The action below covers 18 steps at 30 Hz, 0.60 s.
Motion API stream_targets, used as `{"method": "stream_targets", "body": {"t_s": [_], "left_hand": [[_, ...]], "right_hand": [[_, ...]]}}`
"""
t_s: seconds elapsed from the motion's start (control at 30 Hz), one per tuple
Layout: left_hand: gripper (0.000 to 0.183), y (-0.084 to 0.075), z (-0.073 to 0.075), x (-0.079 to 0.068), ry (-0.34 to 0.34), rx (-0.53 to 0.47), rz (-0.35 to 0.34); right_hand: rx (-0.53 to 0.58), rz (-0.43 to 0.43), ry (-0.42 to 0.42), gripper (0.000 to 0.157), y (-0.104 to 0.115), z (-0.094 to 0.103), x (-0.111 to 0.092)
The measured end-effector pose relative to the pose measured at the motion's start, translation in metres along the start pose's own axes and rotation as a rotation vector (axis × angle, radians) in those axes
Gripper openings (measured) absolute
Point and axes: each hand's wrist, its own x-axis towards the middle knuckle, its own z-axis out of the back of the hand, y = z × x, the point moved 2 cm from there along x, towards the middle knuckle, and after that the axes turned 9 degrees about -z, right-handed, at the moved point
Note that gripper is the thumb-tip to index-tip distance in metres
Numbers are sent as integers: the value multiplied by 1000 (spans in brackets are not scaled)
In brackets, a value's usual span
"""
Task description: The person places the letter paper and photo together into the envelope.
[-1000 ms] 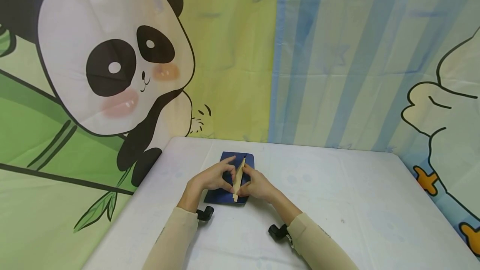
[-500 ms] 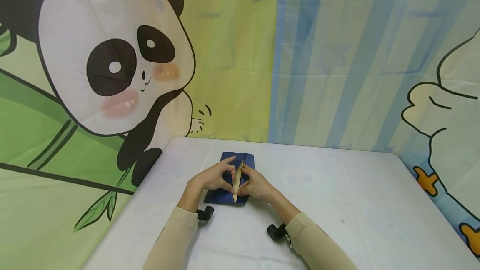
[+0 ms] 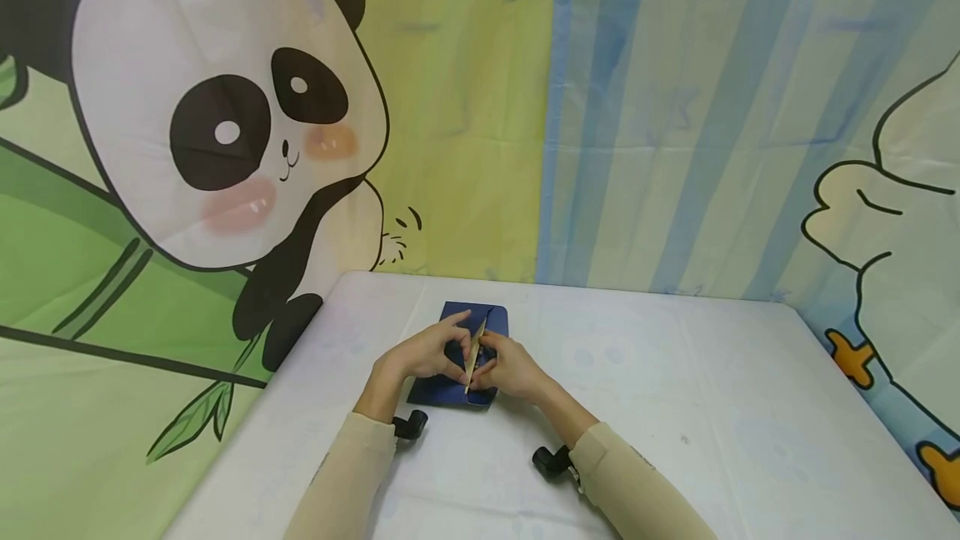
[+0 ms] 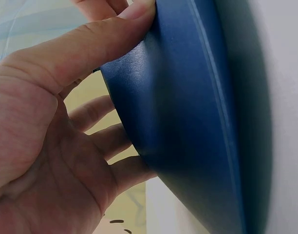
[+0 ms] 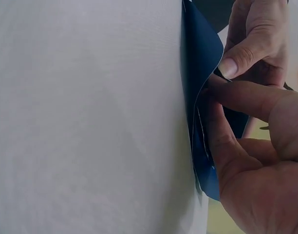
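Note:
A dark blue envelope (image 3: 437,392) lies on the table, its slit gaping upward. A narrow cream paper (image 3: 472,362) shows in that slit. My left hand (image 3: 426,354) holds the envelope's left side; in the left wrist view the left thumb presses the bowed blue envelope wall (image 4: 178,107) and the fingers reach behind it. From the other side, my right hand (image 3: 516,369) has thumb and fingertips at the paper. In the right wrist view the right hand (image 5: 256,161) has its fingertips drawn together inside the envelope's mouth (image 5: 200,53); what lies between them is hidden.
A white cloth-covered table (image 3: 660,407) spreads around the envelope. A black wrist camera (image 3: 409,425) sits below the left wrist, another black camera (image 3: 552,462) below the right. Behind stands a printed curtain (image 3: 465,123) with a panda.
The cream paper has sunk lower into the slit, and less of it shows now. Its near end has drawn in from the envelope's front edge. Both hands have hardly moved.

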Motion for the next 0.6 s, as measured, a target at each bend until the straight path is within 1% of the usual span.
{"method": "stream_targets", "body": {"t_s": [0.2, 0.4, 0.6], "left_hand": [[35, -1, 0, 0, 8, 9, 5], [32, -1, 0, 0, 8, 5, 10], [32, 1, -1, 0, 8, 1, 22]], "right_hand": [[-30, 17, -15, 77, 2, 2, 0], [-97, 40, -33, 74, 3, 2, 2], [-133, 19, -32, 73, 1, 2, 2]]}}
